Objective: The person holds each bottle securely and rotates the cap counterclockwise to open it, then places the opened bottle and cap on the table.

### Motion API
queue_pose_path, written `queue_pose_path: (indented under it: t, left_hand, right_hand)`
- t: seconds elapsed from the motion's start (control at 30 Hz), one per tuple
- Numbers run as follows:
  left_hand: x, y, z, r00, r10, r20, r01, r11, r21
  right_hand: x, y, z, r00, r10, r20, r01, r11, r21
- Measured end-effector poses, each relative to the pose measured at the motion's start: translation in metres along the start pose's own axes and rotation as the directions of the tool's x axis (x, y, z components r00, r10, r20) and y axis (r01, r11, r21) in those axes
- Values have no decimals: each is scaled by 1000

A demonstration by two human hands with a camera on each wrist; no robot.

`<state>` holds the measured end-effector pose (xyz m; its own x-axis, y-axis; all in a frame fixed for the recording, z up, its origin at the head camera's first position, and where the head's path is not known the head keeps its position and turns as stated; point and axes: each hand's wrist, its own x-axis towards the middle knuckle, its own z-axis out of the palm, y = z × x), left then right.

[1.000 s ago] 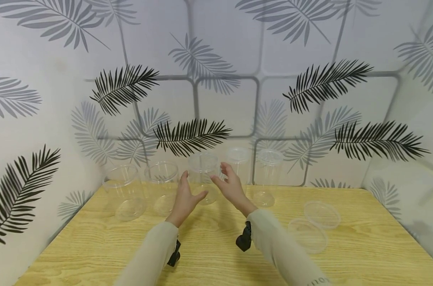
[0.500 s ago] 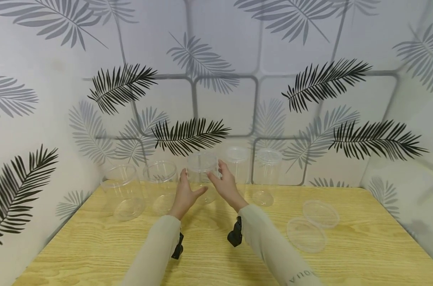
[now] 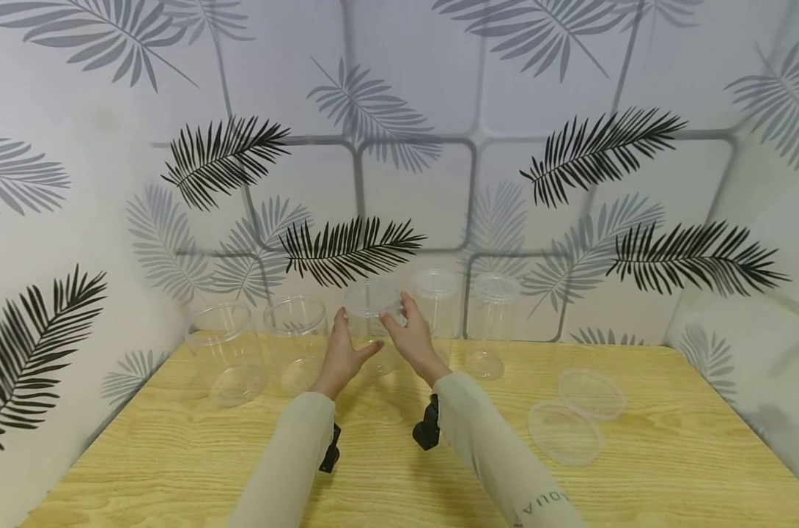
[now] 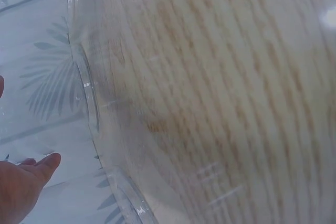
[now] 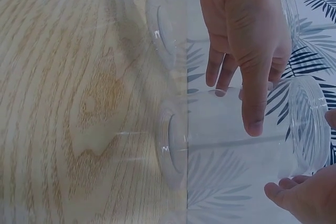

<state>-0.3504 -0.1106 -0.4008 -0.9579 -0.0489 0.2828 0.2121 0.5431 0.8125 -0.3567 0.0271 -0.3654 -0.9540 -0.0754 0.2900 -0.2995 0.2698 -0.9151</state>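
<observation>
A clear plastic jar (image 5: 220,129) with a clear lid (image 3: 372,297) on top stands upright in the middle of a row by the wall. My left hand (image 3: 342,358) holds it at its left side, thumb spread across the front. With thumb and fingers bent round the top right edge, my right hand (image 3: 414,341) grips the jar at the lid's rim. The right wrist view has the left hand coming in from the top and the right hand (image 5: 307,198) at the lower right. Part of a hand (image 4: 21,190) appears at the left wrist view's edge.
Left of it stand two lidless clear jars (image 3: 220,341), one close beside the left hand. To the right are two taller, narrower jars with lids (image 3: 496,288). Two loose clear lids (image 3: 564,434) lie overlapping on the wooden table (image 3: 380,484). The patterned wall rises behind.
My right hand has moved left and closed in on the jar's top edge. My left hand has barely shifted, and the jars and loose lids stay in place.
</observation>
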Motion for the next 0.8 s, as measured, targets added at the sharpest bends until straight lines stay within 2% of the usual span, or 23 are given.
queue_pose_path:
  t: [0.27, 0.8]
  left_hand:
    - [-1, 0, 0, 1000, 12, 1, -12, 1000, -13]
    - [-14, 5, -6, 1000, 18, 26, -18, 1000, 8]
  right_hand:
    - [-2, -1, 3, 1000, 11, -11, -11, 1000, -17]
    - [-18, -7, -2, 998, -47, -39, 48, 998, 30]
